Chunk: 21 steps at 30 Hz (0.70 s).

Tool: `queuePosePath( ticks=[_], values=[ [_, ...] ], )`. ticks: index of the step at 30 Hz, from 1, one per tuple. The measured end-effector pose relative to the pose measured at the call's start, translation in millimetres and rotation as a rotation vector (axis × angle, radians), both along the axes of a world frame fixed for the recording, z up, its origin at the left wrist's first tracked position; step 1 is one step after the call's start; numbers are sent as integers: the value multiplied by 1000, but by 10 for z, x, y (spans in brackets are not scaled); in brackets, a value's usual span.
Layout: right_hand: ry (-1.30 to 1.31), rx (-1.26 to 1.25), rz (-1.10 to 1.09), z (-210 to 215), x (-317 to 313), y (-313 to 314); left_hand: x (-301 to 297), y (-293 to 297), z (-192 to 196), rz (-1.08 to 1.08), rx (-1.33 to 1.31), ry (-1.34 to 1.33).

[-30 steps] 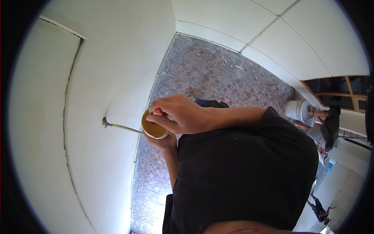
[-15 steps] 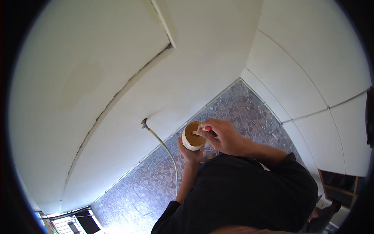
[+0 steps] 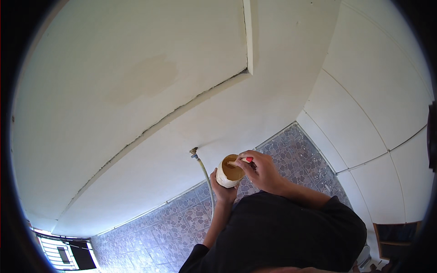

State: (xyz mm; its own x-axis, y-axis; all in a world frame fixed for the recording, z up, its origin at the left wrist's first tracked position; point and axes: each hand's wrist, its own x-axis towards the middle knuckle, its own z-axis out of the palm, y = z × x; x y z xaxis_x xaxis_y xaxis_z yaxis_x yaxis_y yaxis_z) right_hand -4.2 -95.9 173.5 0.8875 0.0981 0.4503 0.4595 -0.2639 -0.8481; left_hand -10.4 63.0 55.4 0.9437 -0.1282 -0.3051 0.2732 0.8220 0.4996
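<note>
My left hand [image 3: 223, 187] is wrapped round a white, round paint container [image 3: 225, 178] and holds it in front of my body. Inside it lies yellow-brown paint [image 3: 235, 173]. In my closed right hand [image 3: 264, 172] is a paintbrush [image 3: 245, 160] with a pale handle and a red end. The brush reaches down into the container's opening; its bristles are hidden. On the cream wall ahead, to the left, a darker beige patch [image 3: 143, 79] shows.
A tap [image 3: 194, 152] with a pale hose [image 3: 205, 175] sticks out from the wall left of the container. A ledge with a cracked edge [image 3: 157, 122] crosses the wall. Patterned tiles cover the floor [image 3: 182, 218]. Wooden shelving [image 3: 395, 234] stands at the lower right.
My view has turned, so more of the left wall and its beige patch show. The container is tilted more, and the brush is still in it.
</note>
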Motion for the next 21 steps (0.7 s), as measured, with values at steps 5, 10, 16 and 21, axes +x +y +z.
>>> queuePosePath(
  ticks=[5,10,16,21],
  values=[
    [123,6,-53,-39,-51,272,18,292,-49,-8,17,36],
    [222,75,-119,-233,-53,364,80,458,-169,-60,4,41],
    [381,392,-125,-333,84,293,227,504,-378,-101,8,8],
    [621,637,-26,-313,395,157,382,388,-307,-87,31,12]
  ],
)
